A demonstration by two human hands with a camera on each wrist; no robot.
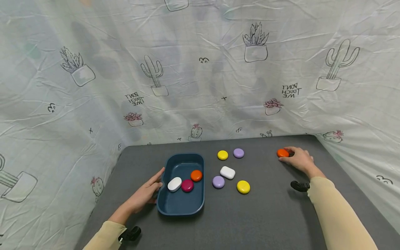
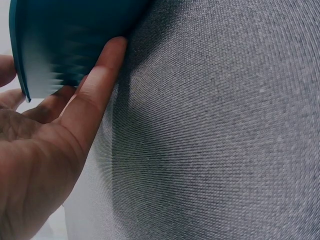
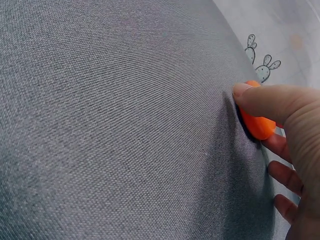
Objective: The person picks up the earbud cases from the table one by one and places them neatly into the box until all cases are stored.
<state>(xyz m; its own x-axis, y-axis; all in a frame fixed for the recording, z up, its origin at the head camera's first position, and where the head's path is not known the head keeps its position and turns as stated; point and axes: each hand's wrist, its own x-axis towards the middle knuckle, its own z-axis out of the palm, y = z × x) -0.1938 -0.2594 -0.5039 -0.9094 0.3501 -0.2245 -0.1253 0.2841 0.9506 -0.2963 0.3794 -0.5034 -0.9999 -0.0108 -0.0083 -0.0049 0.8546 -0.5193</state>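
Mirrored lettering reads "DON'T TOUCH ME" in 2 places on the sheet.

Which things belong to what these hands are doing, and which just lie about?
Likely in the job:
blue tray, left hand touching
orange piece in right hand
inside tray: white piece, crimson piece, other orange piece

Apparently lying about, untouched:
two yellow pieces
two purple pieces
loose white piece
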